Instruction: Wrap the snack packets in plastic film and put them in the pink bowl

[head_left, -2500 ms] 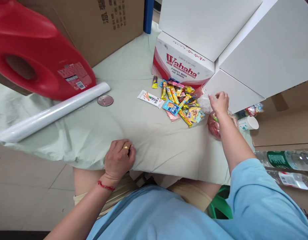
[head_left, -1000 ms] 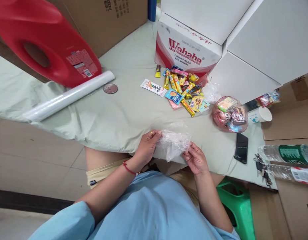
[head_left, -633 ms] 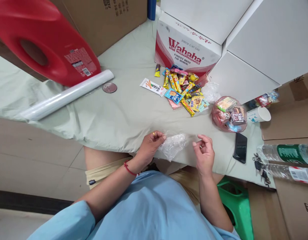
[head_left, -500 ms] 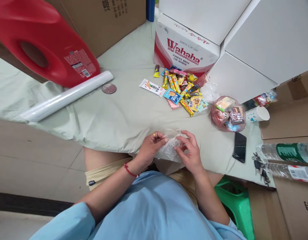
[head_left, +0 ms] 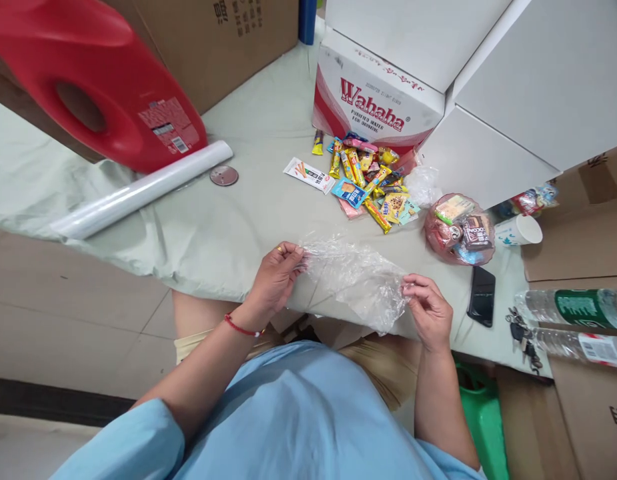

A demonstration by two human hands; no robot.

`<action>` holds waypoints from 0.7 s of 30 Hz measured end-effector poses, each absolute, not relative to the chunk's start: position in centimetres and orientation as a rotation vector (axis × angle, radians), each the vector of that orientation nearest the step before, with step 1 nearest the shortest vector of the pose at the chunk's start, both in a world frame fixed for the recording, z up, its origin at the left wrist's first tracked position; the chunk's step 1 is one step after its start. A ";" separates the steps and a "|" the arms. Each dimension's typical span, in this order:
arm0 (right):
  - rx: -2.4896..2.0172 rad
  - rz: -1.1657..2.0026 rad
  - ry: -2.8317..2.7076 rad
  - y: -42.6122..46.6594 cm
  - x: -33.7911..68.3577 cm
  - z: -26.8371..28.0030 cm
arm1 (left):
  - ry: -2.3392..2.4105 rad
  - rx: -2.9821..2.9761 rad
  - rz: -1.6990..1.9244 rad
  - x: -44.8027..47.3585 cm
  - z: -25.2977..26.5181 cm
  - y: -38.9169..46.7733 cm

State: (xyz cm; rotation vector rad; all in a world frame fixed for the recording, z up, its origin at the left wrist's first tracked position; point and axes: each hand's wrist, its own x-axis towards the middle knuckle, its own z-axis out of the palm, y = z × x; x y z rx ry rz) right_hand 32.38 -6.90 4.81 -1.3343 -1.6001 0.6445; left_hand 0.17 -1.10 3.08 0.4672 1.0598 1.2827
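A crinkled sheet of clear plastic film [head_left: 355,277] stretches between my two hands, over the table's near edge. My left hand [head_left: 278,273] pinches its left end between thumb and fingers. At the other end, my right hand [head_left: 429,307] is closed on the right edge. Beyond the film lies a pile of wrapped snacks [head_left: 361,170], with a white snack packet [head_left: 308,175] at its left side. To the right of the pile, a pinkish bowl [head_left: 431,243] holds several packaged snacks under what looks like clear film.
A roll of film [head_left: 148,190] lies at the left, before a red jug [head_left: 133,93], with a round disc [head_left: 224,175] nearby. Behind the snacks stands a Wahaba-style water carton [head_left: 378,100]. On the right are a paper cup [head_left: 518,231], phone [head_left: 481,297], keys [head_left: 523,337] and plastic bottles [head_left: 578,308].
My hands have moved apart, the left one leftward and the right one rightward. The bunched film is now spread out between them, and my right hand has closed on its edge.
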 end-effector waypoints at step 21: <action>-1.322 1.423 -1.641 4.5 20.8 2.1 | 1.122 0.601 0.991 0.4 3.5 -4.2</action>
